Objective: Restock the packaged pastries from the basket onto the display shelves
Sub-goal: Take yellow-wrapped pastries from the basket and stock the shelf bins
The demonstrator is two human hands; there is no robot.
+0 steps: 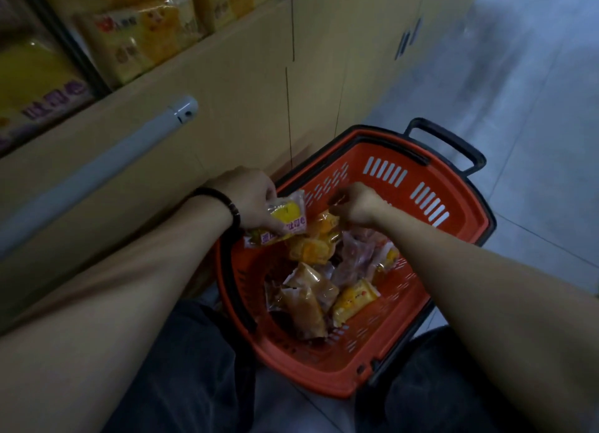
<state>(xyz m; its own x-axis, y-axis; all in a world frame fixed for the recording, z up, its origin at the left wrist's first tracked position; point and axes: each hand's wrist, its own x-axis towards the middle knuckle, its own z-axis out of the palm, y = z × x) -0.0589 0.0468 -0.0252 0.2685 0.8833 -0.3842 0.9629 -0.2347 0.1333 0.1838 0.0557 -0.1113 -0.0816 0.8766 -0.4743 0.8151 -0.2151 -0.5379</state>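
Note:
An orange plastic basket (447, 186) stands on the floor between my knees, holding several packaged pastries (311, 299) in clear and yellow wrappers. My left hand (246, 199), with a dark bead bracelet at the wrist, grips a yellow-and-pink toast packet (287, 215) over the basket's near-left rim. My right hand (359, 205) reaches into the basket and pinches the top of an orange-yellow packet (325, 225). Display shelves at the upper left carry yellow pastry bags (142, 40) and a purple-lettered bag (39, 85).
A beige cabinet front (252, 85) with door seams and handles runs below the shelves. A white light tube (107, 170) lies along the shelf edge. The basket's black handle (453, 144) sticks out at the far side. Grey tiled floor (534, 108) extends right.

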